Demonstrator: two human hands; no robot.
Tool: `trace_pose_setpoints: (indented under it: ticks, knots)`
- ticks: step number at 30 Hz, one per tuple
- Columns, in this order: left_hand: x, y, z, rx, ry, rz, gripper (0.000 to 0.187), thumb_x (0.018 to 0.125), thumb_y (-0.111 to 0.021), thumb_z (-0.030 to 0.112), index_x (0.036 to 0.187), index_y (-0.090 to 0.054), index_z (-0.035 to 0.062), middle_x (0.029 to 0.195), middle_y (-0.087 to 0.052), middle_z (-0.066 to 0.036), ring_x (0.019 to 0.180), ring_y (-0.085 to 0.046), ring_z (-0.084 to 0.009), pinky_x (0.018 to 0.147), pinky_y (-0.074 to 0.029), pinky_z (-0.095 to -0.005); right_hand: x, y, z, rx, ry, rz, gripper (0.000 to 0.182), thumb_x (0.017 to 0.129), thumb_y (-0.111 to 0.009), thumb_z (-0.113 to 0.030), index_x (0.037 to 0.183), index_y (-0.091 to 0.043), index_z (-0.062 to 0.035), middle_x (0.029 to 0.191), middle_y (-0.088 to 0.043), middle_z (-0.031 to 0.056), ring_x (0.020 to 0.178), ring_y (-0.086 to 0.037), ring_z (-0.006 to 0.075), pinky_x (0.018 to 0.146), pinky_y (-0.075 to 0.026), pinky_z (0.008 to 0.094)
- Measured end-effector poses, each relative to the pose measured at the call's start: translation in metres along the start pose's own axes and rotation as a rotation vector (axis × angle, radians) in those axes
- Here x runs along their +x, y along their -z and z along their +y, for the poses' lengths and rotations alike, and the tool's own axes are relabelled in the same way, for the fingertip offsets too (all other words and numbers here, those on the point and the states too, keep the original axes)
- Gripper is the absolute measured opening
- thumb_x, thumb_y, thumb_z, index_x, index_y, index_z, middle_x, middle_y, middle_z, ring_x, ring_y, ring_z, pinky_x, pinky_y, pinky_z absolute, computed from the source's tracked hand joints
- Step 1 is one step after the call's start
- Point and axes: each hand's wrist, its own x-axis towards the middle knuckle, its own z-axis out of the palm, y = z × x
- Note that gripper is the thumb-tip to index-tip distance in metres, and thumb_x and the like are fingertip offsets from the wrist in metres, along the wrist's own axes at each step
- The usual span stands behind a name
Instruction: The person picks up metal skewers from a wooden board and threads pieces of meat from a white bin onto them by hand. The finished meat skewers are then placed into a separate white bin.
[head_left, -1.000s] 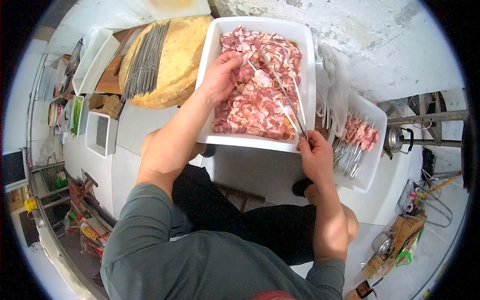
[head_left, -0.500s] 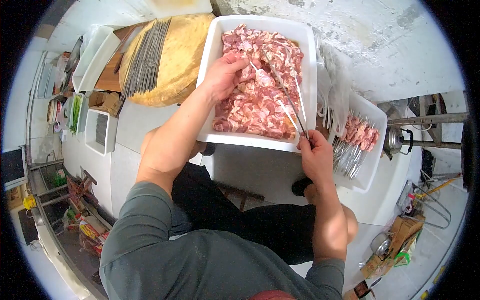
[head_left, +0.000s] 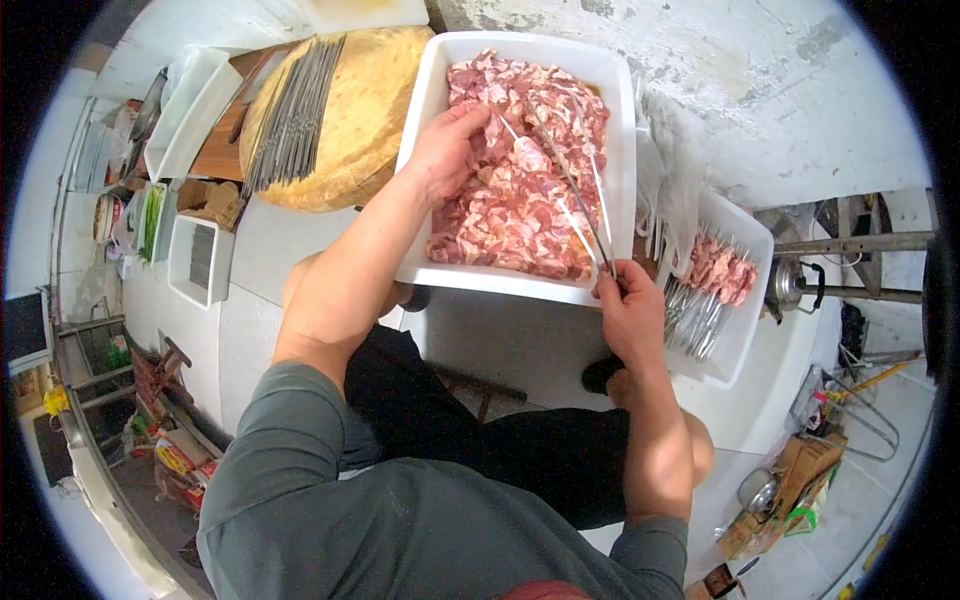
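Observation:
A white tub full of raw cut meat stands in front of me. My right hand is closed at the tub's near right corner, gripping several thin metal skewers that fan out over the meat. On one of them a pale pink piece of meat is threaded near the tip. My left hand lies at the tub's left side, its fingers bent and closed down against the loose meat, left of that skewer's tip. The undersides of its fingers are partly hidden.
A round wooden board left of the tub carries a bundle of bare skewers. At right, a white bin holds loaded skewers beside a clear plastic bag. A small white tray and a metal kettle stand farther out.
My left hand has drawn slightly left and up, away from the threaded piece and onto loose meat. My right hand keeps the skewers in nearly the same place.

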Motion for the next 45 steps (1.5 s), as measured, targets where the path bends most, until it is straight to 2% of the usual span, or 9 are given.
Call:
trace_pose_setpoints:
  ticks: [6, 9, 12, 15, 18, 21, 30, 39, 45]
  knots:
    - [0.002, 0.004, 0.000, 0.521, -0.109, 0.165, 0.030, 0.097, -0.060, 0.025, 0.115, -0.062, 0.0013, 0.101, -0.066, -0.005, 0.092, -0.059, -0.0111, 0.081, -0.049, -0.0279, 0.002, 0.000, 0.002, -0.020, 0.010, 0.020, 0.018, 0.091, -0.060, -0.014, 0.098, -0.064, 0.0021, 0.075, -0.068, 0.0106, 0.069, -0.065, 0.0175, 0.067, -0.050, 0.0313]
    - [-0.006, 0.001, 0.009, 1.109, -0.207, 0.158, 0.029, 0.097, -0.059, 0.024, 0.114, -0.063, 0.0013, 0.096, -0.066, -0.004, 0.090, -0.059, -0.0108, 0.082, -0.048, -0.0272, 0.002, 0.001, 0.003, -0.008, 0.013, 0.023, 0.018, 0.091, -0.060, -0.014, 0.098, -0.064, 0.0018, 0.075, -0.068, 0.0103, 0.069, -0.065, 0.0172, 0.067, -0.050, 0.0311]
    - [-0.005, 0.001, 0.001, 1.090, -0.216, 0.188, 0.026, 0.095, -0.059, 0.018, 0.115, -0.063, 0.0028, 0.096, -0.068, -0.006, 0.087, -0.066, -0.0135, 0.077, -0.052, -0.0265, 0.002, 0.001, 0.003, 0.011, -0.003, 0.020, 0.017, 0.091, -0.060, -0.014, 0.098, -0.064, 0.0014, 0.075, -0.068, 0.0101, 0.069, -0.065, 0.0171, 0.067, -0.050, 0.0310]
    - [-0.008, -0.007, 0.001, 0.403, -0.003, 0.047, 0.024, 0.097, -0.057, 0.020, 0.112, -0.064, 0.0017, 0.096, -0.066, -0.006, 0.089, -0.061, -0.0127, 0.082, -0.050, -0.0269, 0.001, 0.001, 0.004, 0.020, -0.005, 0.023, 0.017, 0.091, -0.060, -0.015, 0.097, -0.064, 0.0010, 0.075, -0.068, 0.0099, 0.069, -0.065, 0.0171, 0.066, -0.050, 0.0309]
    - [-0.018, -0.020, 0.007, 0.392, -0.129, 0.105, 0.021, 0.099, -0.054, 0.017, 0.108, -0.063, 0.0004, 0.098, -0.065, -0.007, 0.087, -0.062, -0.0137, 0.082, -0.051, -0.0284, 0.001, 0.002, 0.005, 0.015, 0.001, 0.025, 0.018, 0.092, -0.060, -0.015, 0.097, -0.064, 0.0009, 0.075, -0.069, 0.0095, 0.069, -0.065, 0.0170, 0.066, -0.050, 0.0310]
    - [-0.012, -0.017, 0.006, 0.153, -0.078, 0.084, 0.018, 0.100, -0.052, 0.015, 0.106, -0.061, 0.0001, 0.100, -0.065, -0.009, 0.087, -0.062, -0.0158, 0.082, -0.052, -0.0303, 0.001, 0.002, 0.003, 0.001, 0.000, 0.025, 0.018, 0.092, -0.060, -0.016, 0.097, -0.064, 0.0008, 0.075, -0.069, 0.0094, 0.069, -0.066, 0.0172, 0.066, -0.050, 0.0311]
    - [-0.004, -0.012, 0.005, 0.016, -0.168, 0.130, 0.016, 0.098, -0.052, 0.009, 0.110, -0.058, -0.0001, 0.100, -0.065, -0.009, 0.087, -0.063, -0.0180, 0.080, -0.055, -0.0296, -0.001, 0.001, 0.002, -0.028, 0.005, 0.018, 0.018, 0.092, -0.060, -0.016, 0.096, -0.064, 0.0009, 0.074, -0.068, 0.0105, 0.068, -0.065, 0.0181, 0.066, -0.050, 0.0320]
    - [-0.001, -0.001, 0.004, 0.034, -0.112, 0.050, 0.015, 0.094, -0.055, 0.006, 0.108, -0.059, 0.0002, 0.103, -0.065, -0.008, 0.092, -0.065, -0.0176, 0.081, -0.055, -0.0293, -0.001, 0.000, -0.001, -0.030, 0.033, 0.041, 0.017, 0.091, -0.061, -0.015, 0.096, -0.064, 0.0014, 0.075, -0.068, 0.0116, 0.068, -0.065, 0.0198, 0.067, -0.051, 0.0331]
    - [-0.023, -0.011, 0.009, 1.348, -0.162, -0.038, 0.044, 0.088, -0.063, 0.017, 0.131, -0.055, 0.0125, 0.102, -0.069, -0.015, 0.097, -0.066, -0.0303, 0.086, -0.052, -0.0413, 0.001, 0.002, 0.003, -0.013, 0.033, 0.054, 0.017, 0.090, -0.061, -0.014, 0.097, -0.064, 0.0010, 0.076, -0.068, 0.0120, 0.070, -0.066, 0.0199, 0.068, -0.051, 0.0336]
